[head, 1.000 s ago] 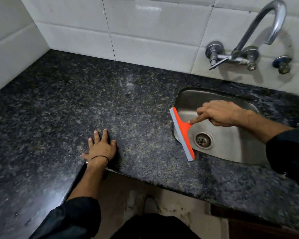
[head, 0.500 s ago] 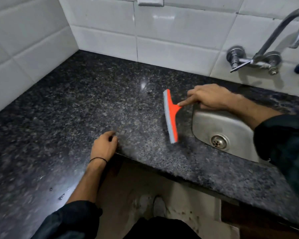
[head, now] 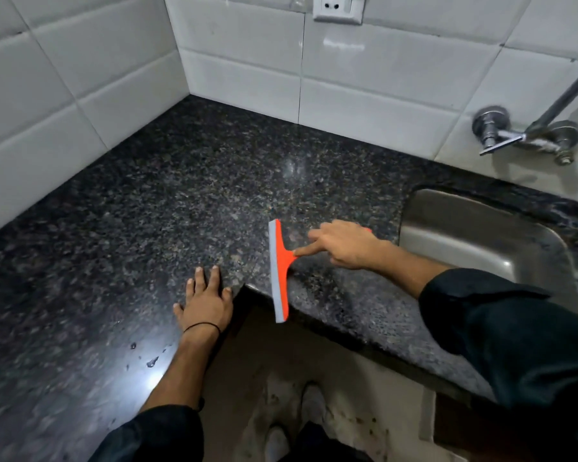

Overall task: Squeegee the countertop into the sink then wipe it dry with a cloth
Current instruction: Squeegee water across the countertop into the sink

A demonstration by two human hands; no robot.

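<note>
Across the speckled black granite countertop (head: 187, 195), left of the steel sink basin (head: 481, 235), my right hand (head: 344, 245) grips the orange squeegee with grey blade (head: 278, 271); my left hand (head: 207, 301) rests flat, released. I should press evenly, dragging rightward toward the sink, catching the near droplets (head: 152, 361).

Dim indoor light comes from overhead, leaving a soft glare patch on the speckled black granite worktop (head: 187, 195) toward its back edge and a brighter sheen near its front left corner. The glossy white wall tiles (head: 247, 61) catch pale highlights. Wide-angle distortion bends the tile lines, while the lower edges sink into soft, shadowed blur.
</note>
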